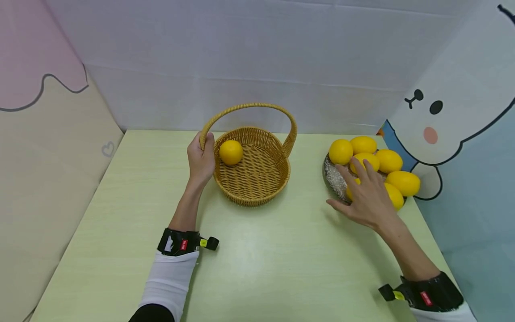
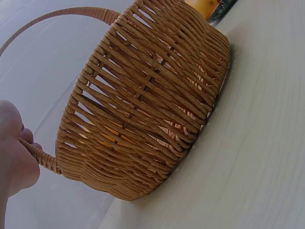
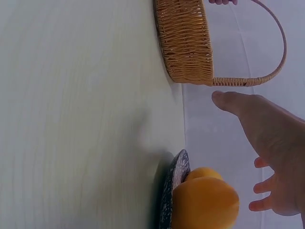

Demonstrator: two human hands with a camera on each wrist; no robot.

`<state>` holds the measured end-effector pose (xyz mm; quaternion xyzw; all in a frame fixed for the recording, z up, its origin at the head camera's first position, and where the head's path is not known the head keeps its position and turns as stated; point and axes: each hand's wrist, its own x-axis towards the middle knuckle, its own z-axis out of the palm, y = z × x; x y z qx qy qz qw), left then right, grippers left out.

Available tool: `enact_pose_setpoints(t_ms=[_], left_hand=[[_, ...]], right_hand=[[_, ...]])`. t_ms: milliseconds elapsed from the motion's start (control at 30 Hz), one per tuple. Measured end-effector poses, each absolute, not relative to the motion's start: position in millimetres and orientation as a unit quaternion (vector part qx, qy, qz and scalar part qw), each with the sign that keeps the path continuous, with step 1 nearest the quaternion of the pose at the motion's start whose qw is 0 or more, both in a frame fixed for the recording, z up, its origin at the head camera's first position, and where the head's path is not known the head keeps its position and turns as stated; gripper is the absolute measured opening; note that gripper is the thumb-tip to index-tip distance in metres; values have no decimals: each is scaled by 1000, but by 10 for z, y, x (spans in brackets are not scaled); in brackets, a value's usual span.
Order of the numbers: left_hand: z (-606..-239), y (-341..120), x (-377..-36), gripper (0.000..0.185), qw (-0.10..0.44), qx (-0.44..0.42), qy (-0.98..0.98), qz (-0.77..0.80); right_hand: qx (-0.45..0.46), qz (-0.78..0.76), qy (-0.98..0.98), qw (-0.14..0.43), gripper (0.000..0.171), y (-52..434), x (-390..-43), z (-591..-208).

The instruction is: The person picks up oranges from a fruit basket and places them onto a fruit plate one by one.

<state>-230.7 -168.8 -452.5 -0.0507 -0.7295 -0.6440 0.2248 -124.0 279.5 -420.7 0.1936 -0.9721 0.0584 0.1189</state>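
A: Where's the right hand (image 1: 368, 194)?
B: Fingers spread, over the lemons (image 1: 396, 172) on the plate (image 1: 331, 176) at 3 o'clock.
A: Handling?
B: Probably firm, smooth, light; cup one around its middle. Left hand (image 1: 201, 158) grips the basket (image 1: 253, 172) handle; one lemon inside (image 1: 231, 152).

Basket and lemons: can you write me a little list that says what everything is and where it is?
basket: round woven wicker basket with arched handle, standing on the pale green table
in basket: one yellow lemon
plate: dark speckled plate, right of basket, piled with yellow lemons
left hand: grips the handle's base
right hand: open, fingers spread over the plate's lemons
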Motion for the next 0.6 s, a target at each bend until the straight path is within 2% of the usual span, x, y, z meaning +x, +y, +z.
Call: enact_pose_setpoints(t_ms=[600], left_hand=[[-4521,-1689,-2317,40,220,-52,-730,-645]], right_hand=[[277,108,-951,90,97,2213,-1431,-4086]])
